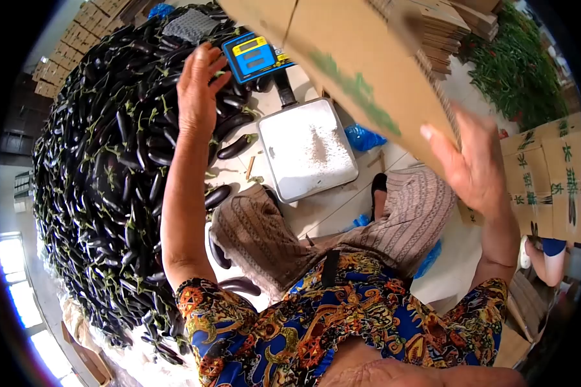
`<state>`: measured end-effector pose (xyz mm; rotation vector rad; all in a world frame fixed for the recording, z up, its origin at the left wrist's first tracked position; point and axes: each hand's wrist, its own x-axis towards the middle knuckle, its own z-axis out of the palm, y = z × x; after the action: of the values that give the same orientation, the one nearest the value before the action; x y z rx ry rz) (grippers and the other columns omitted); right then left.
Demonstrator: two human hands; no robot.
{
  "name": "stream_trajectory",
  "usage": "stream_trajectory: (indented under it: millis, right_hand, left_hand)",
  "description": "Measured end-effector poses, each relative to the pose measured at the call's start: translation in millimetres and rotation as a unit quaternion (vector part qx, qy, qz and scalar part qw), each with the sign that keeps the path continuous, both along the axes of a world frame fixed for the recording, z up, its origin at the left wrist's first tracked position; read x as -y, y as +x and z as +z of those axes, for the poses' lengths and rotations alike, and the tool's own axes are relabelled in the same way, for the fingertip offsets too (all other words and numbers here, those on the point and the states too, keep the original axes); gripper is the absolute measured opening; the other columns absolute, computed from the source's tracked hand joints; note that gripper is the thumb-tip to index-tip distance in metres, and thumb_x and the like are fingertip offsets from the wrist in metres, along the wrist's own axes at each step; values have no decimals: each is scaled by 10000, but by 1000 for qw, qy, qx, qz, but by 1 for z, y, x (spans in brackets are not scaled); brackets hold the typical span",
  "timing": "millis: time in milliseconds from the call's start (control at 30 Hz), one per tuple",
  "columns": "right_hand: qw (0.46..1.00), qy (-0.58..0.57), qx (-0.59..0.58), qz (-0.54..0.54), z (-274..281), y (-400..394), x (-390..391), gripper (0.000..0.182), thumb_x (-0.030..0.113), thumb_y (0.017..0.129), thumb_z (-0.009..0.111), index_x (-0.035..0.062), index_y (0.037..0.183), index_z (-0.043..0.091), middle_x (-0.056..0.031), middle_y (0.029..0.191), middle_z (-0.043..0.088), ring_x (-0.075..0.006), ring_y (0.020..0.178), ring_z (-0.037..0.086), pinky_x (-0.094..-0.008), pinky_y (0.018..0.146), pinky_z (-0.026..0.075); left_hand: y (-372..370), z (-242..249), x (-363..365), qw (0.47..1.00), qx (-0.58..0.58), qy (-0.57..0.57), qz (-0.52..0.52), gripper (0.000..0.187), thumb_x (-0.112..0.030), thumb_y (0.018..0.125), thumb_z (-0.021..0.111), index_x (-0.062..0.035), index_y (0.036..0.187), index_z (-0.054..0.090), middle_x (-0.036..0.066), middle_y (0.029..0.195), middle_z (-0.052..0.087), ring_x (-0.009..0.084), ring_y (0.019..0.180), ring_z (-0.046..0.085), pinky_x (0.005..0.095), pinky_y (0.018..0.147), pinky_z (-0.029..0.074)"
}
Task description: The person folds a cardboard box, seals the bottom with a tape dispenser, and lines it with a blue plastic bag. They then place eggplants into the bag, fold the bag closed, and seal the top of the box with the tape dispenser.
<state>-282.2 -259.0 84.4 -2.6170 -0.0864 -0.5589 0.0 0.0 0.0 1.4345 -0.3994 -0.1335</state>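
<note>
One printed cardboard piece [361, 74]: sits raised, above and right of the scale [306, 151] | right hand [476, 161]: pinches its edge between thumb and fingers, right of the scale | left hand [200, 90]: fingers loosely spread, near the scale's display [253, 58] | eggplants [103, 187]: lie heaped left of the scale

Eggplants [110, 193] are heaped on the left; to their right, on floor tiles [329, 222], a platform scale [294, 164] is placed, its display [248, 57] mounted at the far end. Flattened cartons [438, 29] are stacked behind a cardboard carton [361, 71] held in the right hand [469, 160].
</note>
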Motion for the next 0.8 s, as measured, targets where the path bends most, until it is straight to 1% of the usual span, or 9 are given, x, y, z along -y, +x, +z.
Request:
stream_trajectory:
  millis: [200,300,400,500,533,667,700,767,800]
  right_hand:
    - [992,-7,-102,68,-34,-19,-43,207,93,872,579,-94,958,603,-198,690,631,-301,567,636,-416,566,518]
    - [985,5,-153,73,-74,3,-51,231,118,852,610,-88,955,603,-189,677,629,-338,583,638,-433,582,512]
    - [959,-21,-274,68,-107,23,-51,367,294,910,590,-64,990,597,-190,720,632,-337,673,649,-434,648,513]
    - [924,146,-343,83,-123,35,-46,564,523,949,489,-22,1047,592,-189,853,636,-299,827,641,-409,740,503]
    - [905,222,-352,93,-131,36,-41,727,684,922,382,23,1148,585,-158,1021,621,-241,994,597,-358,857,480]
    - [812,433,-385,73,-136,44,-26,738,666,924,409,47,1307,533,-115,1188,602,-208,1101,551,-314,943,454]
    - [810,451,-366,79,-136,44,-25,715,643,931,425,47,1311,538,-135,1210,592,-195,1100,549,-314,937,453]
    - [842,412,-339,83,-134,47,-15,647,595,950,445,39,1241,601,-144,1078,646,-180,1001,600,-308,869,486]
    - [909,299,-286,53,-157,51,2,537,518,961,488,17,997,677,-102,828,677,-176,737,633,-330,693,520]
  left_hand:
    - [-32,15,-29,997,72,3,29,773,-577,929,480,-72,1477,275,188,1496,293,319,1398,276,533,1049,380]
    - [-40,-2,-24,995,35,60,69,943,-628,855,574,-37,1485,195,207,1477,304,334,1357,343,527,1030,389]
    - [-2,-49,-21,992,-15,110,59,1135,-604,742,732,-22,1496,114,268,1439,337,348,1333,371,487,1038,388]
    - [2,-83,-10,993,-9,101,56,1235,-510,697,822,-10,1501,29,269,1409,385,341,1234,481,408,995,441]
    - [-5,-77,-7,994,-20,84,60,1090,-456,738,810,-40,1477,124,231,1358,447,291,1146,554,394,923,487]
    - [-20,-65,-9,998,-57,17,-6,656,-308,849,726,-116,1326,318,123,1213,549,229,1086,585,390,886,496]
    - [-19,-66,-12,997,-69,22,-18,647,-294,850,713,-124,1343,330,91,1243,523,216,1115,551,400,912,469]
    - [-14,-68,-21,994,-90,30,-46,636,-268,851,688,-140,1376,353,28,1303,472,191,1174,483,421,963,414]
    - [-14,-67,-24,994,-98,35,-27,575,-186,831,657,-138,1343,402,5,1244,511,171,1157,489,383,921,419]
